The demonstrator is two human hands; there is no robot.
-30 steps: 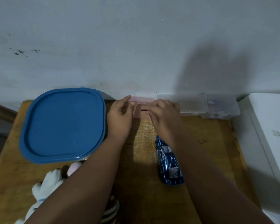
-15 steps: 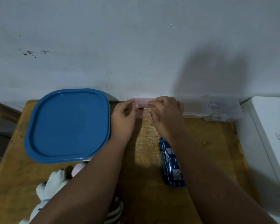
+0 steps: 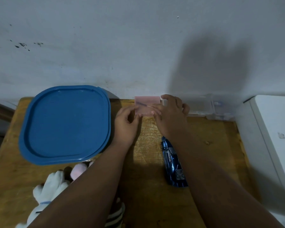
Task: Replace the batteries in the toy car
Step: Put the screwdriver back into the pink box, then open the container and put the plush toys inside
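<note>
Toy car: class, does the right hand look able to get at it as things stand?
Probably yes. The right hand holds the pink box, but the car lies uncovered close by, nearer the person; nothing seems to block it.

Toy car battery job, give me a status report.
Left hand and right hand both grip pink case at wall. Toy car on table, no hand on it. Right forearm overhangs car.

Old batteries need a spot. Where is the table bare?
One bare patch of table lies mid-front, between the blue lid and the toy car, this side of the pink case. Another lies right of the car, this side of the clear boxes. The left is crowded: lid, plush toy.
</note>
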